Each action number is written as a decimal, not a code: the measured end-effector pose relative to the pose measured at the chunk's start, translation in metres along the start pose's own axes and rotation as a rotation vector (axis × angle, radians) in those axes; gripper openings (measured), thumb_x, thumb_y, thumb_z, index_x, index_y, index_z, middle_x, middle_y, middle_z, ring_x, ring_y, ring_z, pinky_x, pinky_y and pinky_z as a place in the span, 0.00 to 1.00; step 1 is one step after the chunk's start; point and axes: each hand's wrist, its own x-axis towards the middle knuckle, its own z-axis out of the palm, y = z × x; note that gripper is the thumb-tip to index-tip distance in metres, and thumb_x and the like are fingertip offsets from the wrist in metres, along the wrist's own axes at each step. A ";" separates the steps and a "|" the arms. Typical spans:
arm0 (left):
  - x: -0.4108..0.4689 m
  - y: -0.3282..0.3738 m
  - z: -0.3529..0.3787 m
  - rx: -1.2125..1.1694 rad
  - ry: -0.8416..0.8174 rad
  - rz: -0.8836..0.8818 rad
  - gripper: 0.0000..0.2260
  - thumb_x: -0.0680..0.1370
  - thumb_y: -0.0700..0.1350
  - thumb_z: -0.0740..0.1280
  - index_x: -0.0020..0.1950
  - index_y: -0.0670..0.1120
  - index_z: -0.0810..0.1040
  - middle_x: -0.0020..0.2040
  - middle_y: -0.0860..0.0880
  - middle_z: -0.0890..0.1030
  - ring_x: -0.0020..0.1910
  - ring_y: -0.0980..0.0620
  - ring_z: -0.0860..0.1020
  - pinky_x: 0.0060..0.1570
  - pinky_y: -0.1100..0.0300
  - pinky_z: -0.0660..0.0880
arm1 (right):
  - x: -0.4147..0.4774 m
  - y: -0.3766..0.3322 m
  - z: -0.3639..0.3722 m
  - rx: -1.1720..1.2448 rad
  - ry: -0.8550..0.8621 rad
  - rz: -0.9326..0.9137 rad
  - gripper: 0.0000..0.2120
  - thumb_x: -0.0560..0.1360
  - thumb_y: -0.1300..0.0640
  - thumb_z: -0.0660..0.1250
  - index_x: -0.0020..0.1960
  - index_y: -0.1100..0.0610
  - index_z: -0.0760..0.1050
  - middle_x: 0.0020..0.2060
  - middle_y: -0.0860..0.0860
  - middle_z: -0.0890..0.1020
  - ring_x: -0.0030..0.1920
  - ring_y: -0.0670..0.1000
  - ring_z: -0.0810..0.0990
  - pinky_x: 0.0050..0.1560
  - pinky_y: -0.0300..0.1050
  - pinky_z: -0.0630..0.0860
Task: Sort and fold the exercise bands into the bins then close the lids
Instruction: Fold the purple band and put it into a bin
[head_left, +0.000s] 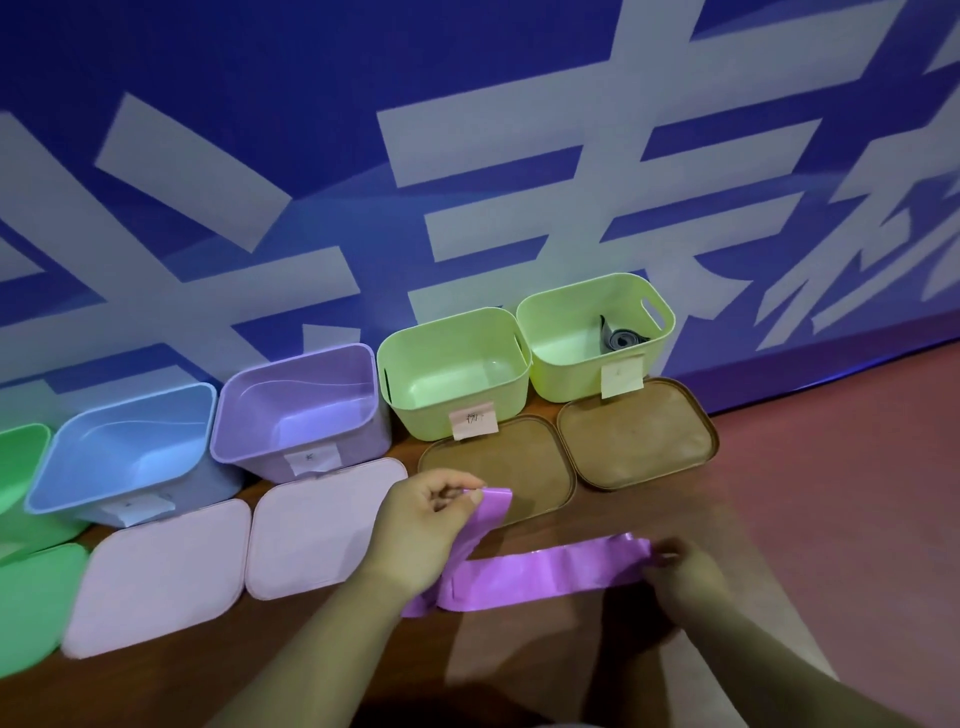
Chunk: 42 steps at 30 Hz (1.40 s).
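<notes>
Beyond the left hand (423, 525), open bins stand in a row against the wall. The yellow-green bin (596, 332) farthest right holds a rolled dark band (623, 338). The next yellow-green bin (454, 364), the purple bin (298, 405) and the blue bin (124, 447) show nothing inside. Lids lie flat in front of them. The left hand pinches one end of a purple band (540, 571), raised. The right hand (685, 571) grips the other end, low on the floor (831, 493).
</notes>
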 end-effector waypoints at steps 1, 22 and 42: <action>0.000 0.001 0.002 -0.001 0.000 -0.003 0.10 0.76 0.38 0.73 0.42 0.54 0.85 0.40 0.60 0.84 0.40 0.62 0.80 0.42 0.70 0.74 | -0.002 -0.002 -0.003 0.018 -0.007 0.005 0.14 0.66 0.63 0.74 0.51 0.57 0.81 0.43 0.55 0.85 0.45 0.57 0.82 0.46 0.46 0.76; -0.033 0.029 -0.042 -0.051 -0.023 0.101 0.09 0.75 0.36 0.73 0.45 0.51 0.86 0.44 0.50 0.86 0.41 0.59 0.81 0.45 0.69 0.76 | -0.089 -0.113 -0.030 0.429 -0.169 -0.370 0.10 0.69 0.66 0.75 0.47 0.55 0.83 0.39 0.55 0.86 0.39 0.49 0.82 0.42 0.43 0.79; -0.061 0.020 -0.115 -0.128 -0.089 0.167 0.13 0.74 0.37 0.75 0.46 0.57 0.87 0.46 0.51 0.87 0.50 0.49 0.84 0.59 0.51 0.79 | -0.177 -0.202 -0.011 0.461 -0.254 -0.471 0.06 0.72 0.65 0.74 0.44 0.54 0.84 0.36 0.51 0.86 0.37 0.48 0.82 0.41 0.45 0.78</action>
